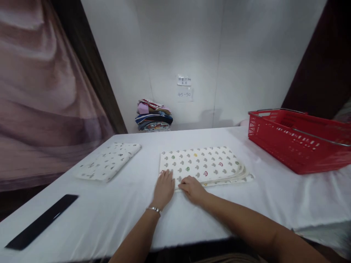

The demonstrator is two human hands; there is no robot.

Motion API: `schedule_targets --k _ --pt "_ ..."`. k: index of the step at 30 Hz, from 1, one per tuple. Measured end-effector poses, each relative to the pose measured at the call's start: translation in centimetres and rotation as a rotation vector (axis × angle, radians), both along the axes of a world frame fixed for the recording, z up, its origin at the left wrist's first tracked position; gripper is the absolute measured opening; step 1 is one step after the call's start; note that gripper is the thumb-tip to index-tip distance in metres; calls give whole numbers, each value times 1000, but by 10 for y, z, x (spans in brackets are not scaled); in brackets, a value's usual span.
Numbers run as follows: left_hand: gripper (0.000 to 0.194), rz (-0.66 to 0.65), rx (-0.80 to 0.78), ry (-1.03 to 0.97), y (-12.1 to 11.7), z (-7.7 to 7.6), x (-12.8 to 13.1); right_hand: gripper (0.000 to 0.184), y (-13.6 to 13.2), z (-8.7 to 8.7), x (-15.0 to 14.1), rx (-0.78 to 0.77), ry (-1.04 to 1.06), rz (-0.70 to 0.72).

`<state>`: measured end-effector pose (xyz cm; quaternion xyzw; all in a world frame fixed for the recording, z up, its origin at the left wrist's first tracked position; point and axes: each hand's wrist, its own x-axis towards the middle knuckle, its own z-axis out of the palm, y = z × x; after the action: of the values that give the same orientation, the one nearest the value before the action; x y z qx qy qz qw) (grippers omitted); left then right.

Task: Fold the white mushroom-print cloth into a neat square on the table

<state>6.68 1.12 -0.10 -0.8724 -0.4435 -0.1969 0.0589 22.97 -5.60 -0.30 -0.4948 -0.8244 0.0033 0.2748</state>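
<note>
Folded cloth (201, 162) lies on the table (109, 215), left hand (164, 185) flat on its near-left corner, right hand (194, 189) pinching its near edge; judged light, soft, best gripped through all layers.

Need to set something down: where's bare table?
Free between black strip and left hand; between left cloth and mushroom cloth; between basket and right forearm. Crowded: mushroom cloth's near left corner, where left and right hand rest.
</note>
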Motion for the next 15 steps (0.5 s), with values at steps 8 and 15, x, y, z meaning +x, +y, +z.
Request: schedule_targets --k 8,15 --pt "48 6 98 64 11 -17 -8 23 -40 12 89 -41 78 -88" --pt "50 9 136 41 15 -23 -8 33 -106 6 197 -24 51 -402"
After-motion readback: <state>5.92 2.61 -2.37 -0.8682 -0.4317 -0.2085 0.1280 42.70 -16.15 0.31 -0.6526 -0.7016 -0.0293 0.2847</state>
